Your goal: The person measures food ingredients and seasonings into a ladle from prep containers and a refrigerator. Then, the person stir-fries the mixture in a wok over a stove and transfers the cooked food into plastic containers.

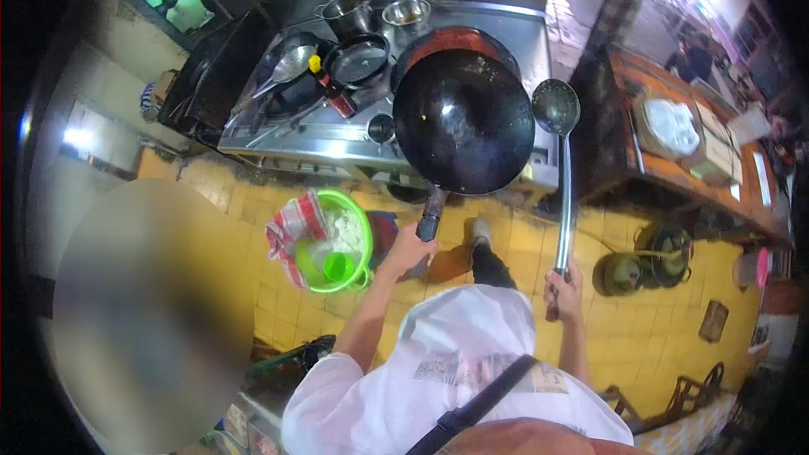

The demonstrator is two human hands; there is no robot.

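Note:
My left hand [409,250] is wrapped round the dark handle of a black wok [463,131], which it holds up in front of the stove. A few small food bits cling to the wok's otherwise bare inside. In my right hand [565,291] is the handle of a long metal ladle [565,194]. Its round bowl is at the top, just right of the wok's rim, and looks wet or coated inside. Behind the wok, a second pan with a reddish inside [451,37] sits on the stove, partly hidden.
The steel stove [291,141] carries a pot [347,13], a metal bowl [406,13], a frying pan [358,61], a strainer [295,63] and a sauce bottle [337,99]. A green bucket [364,240] with a checked cloth [297,221] stands on the yellow floor. At right is a wooden table [636,76].

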